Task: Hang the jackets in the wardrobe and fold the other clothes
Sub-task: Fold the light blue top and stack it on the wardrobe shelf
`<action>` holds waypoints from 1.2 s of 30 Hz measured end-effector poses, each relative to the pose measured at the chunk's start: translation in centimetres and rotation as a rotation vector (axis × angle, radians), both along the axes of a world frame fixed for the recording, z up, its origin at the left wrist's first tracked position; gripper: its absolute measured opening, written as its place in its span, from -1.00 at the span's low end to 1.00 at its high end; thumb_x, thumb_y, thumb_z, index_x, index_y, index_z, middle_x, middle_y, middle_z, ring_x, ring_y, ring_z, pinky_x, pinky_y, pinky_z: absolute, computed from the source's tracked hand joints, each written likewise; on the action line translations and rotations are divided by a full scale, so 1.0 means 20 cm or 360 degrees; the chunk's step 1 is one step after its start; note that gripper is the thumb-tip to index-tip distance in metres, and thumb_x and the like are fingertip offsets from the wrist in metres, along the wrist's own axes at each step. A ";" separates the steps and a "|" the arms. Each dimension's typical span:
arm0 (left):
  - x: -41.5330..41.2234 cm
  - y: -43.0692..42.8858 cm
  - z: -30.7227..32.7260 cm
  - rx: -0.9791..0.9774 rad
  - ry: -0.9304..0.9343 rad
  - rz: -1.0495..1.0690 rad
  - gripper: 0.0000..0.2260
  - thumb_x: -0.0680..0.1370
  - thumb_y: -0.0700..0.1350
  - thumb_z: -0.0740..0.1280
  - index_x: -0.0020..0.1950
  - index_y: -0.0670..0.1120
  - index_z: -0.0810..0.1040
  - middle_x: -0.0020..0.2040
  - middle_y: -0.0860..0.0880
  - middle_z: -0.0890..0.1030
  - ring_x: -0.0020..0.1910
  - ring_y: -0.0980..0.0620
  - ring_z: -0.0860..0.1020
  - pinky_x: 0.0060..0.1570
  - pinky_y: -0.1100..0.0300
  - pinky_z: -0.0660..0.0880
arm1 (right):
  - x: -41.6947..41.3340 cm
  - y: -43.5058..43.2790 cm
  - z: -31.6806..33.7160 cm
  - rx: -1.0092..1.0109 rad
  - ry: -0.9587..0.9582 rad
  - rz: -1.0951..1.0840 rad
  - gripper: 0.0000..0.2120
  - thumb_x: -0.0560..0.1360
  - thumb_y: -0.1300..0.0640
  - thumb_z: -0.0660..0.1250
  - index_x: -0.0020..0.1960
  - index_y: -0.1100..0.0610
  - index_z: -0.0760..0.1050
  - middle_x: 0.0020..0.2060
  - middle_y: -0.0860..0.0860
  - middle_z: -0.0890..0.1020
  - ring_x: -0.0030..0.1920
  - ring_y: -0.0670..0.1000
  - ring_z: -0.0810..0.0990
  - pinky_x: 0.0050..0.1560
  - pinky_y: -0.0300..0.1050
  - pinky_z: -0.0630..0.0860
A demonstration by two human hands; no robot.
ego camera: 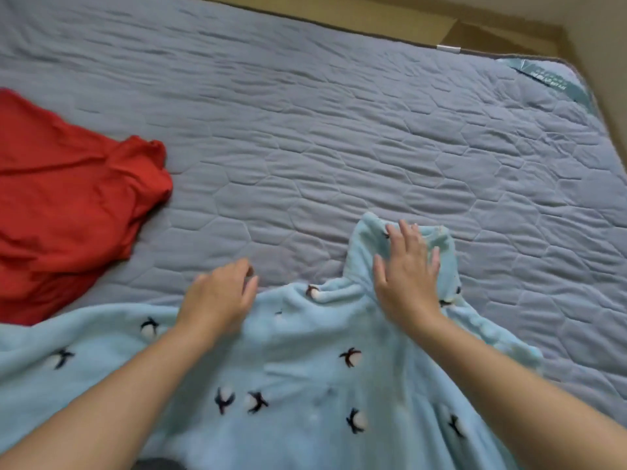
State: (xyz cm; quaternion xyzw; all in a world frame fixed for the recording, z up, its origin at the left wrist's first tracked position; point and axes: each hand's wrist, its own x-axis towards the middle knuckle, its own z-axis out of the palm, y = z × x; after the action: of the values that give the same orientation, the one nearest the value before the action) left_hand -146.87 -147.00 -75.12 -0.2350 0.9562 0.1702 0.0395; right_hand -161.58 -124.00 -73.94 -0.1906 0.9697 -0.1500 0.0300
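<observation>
Pale blue fleece garment with dark flower print [305, 368] lay spread on the grey quilted bed [339, 130], lower centre. Its narrow projecting part ran up-frame beneath the right hand [407, 276], pressed flat, fingers spread. The left hand [217, 296] lay to its left, fingers bent at the edge; grip undeterminable.

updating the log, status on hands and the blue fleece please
Right hand flat, pressing far end of blue fleece. Left hand at its edge, fingers curled, grip unclear. Fleece spread on mattress, unfolded. Red garment off left, clear of hands.
</observation>
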 end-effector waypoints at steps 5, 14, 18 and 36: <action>0.76 -0.61 0.17 -0.0612 -0.0287 -0.0195 -0.65 0.37 -0.11 0.06 -0.09 -0.18 0.59 -0.21 -0.15 0.60 -0.21 -0.17 0.62 -0.20 -0.13 0.53 | 0.46 -0.54 -0.04 0.0356 -0.0164 0.0986 -0.65 0.58 -0.03 0.10 0.31 0.05 0.36 0.32 0.02 0.40 0.40 0.05 0.31 0.44 0.19 -0.02; 1.43 -1.06 0.31 -0.0396 -0.0444 0.1130 -0.56 0.49 0.11 0.35 0.26 -0.14 0.46 0.14 -0.17 0.55 0.14 -0.21 0.49 0.08 -0.11 0.41 | 0.85 -1.21 -0.16 0.0345 -0.0474 0.1290 -0.73 0.59 -0.14 0.11 -0.05 0.06 0.38 0.07 0.11 0.58 0.08 0.16 0.55 -0.16 -0.05 0.32; 1.39 -1.07 0.29 -0.0428 -0.0707 0.0735 -0.59 0.43 0.33 0.22 0.00 0.02 0.41 -0.03 0.05 0.57 0.01 -0.01 0.54 -0.05 0.07 0.37 | 0.86 -1.29 -0.18 0.0215 -0.0513 0.1145 -0.78 0.59 -0.09 0.13 -0.15 0.02 0.29 0.02 0.11 0.60 0.06 0.16 0.56 -0.18 -0.06 0.32; 1.41 -1.15 0.25 -0.0687 -0.0429 0.1340 -0.83 0.57 -0.05 0.16 0.09 -0.12 0.33 -0.02 -0.11 0.56 -0.19 -0.10 0.48 -0.34 0.12 0.26 | 0.91 -1.39 -0.20 0.0122 -0.0068 0.1061 -0.73 0.60 -0.06 0.09 0.17 0.06 0.39 0.11 0.06 0.56 0.14 0.14 0.52 0.04 0.00 0.33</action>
State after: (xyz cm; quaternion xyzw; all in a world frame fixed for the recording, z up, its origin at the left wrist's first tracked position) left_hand -118.72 -170.07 -70.11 -0.6238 0.7780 -0.0626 0.0412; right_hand -143.32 -151.78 -77.96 -0.4927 0.8581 -0.0993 0.1049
